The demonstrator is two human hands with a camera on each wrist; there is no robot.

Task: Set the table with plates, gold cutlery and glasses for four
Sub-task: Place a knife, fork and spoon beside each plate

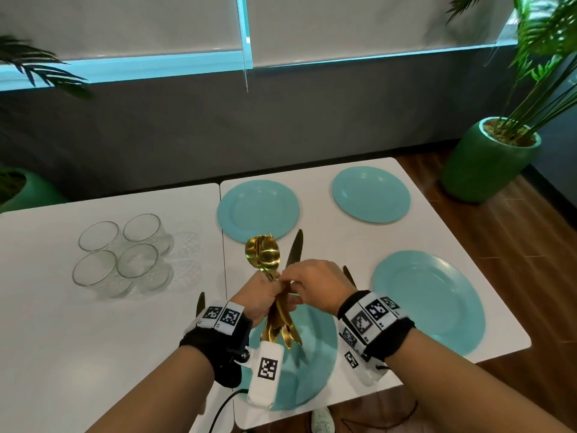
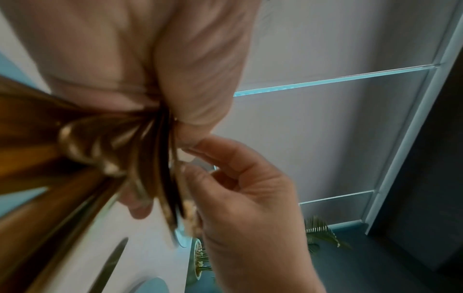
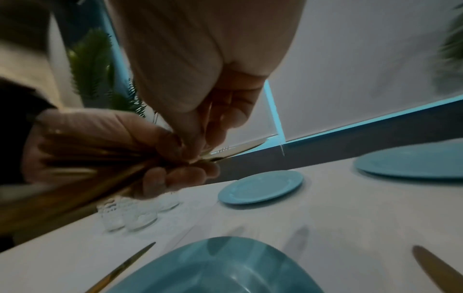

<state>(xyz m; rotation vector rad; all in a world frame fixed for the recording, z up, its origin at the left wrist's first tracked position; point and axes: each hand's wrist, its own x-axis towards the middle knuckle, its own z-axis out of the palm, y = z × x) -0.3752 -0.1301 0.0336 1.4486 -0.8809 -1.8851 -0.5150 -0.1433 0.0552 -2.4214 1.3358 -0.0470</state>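
Note:
My left hand [image 1: 276, 300] grips a bundle of gold cutlery [image 1: 265, 256] above the near turquoise plate [image 1: 312, 370], spoon bowls pointing up. My right hand [image 1: 288, 281] pinches a gold knife [image 1: 295, 248] in that bundle; its blade sticks up past my fingers. In the right wrist view the knife blade [image 3: 238, 148] juts from my right fingers [image 3: 200, 134], next to my left hand [image 3: 100, 142]. In the left wrist view the handles [image 2: 100, 150] are blurred. Three more plates [image 1: 258, 209] [image 1: 371, 194] [image 1: 427, 300] lie on the white table [image 1: 93, 339]. Several glasses [image 1: 121, 254] stand together at the left.
One gold knife [image 1: 199, 303] lies left of the near plate, another [image 1: 348, 275] between it and the right plate. The table's right edge [image 1: 499, 307] drops to a wooden floor. A green potted plant [image 1: 490, 157] stands beyond the far right corner.

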